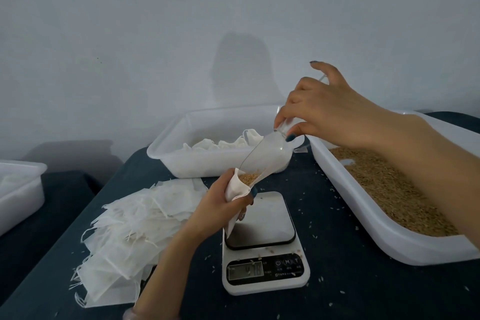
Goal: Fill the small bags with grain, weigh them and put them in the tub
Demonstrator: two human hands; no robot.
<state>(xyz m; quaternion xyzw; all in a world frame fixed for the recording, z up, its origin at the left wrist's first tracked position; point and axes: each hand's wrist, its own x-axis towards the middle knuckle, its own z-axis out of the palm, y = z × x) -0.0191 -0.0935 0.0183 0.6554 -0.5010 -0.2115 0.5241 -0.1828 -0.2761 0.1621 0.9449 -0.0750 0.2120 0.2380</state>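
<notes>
My left hand (218, 205) grips a small white bag (235, 189) by its open mouth, above the back left corner of the scale (265, 244). My right hand (319, 109) pinches the handle of a clear plastic scoop (262, 161), tilted down with its lip in the bag's mouth. Brown grain (248, 178) lies at the scoop's lower end. The bag's bottom hangs down to the scale's platform. Behind stands a white tub (181, 156) holding filled bags (233, 141). A white tray (376, 231) of grain (394, 189) lies at the right under my right forearm.
A spread pile of empty bags with strings (135, 228) covers the dark table's left part. Loose grains are scattered on the table (337, 293) around the scale. Another white tub (18, 189) sits at the far left on a lower surface. A wall rises close behind.
</notes>
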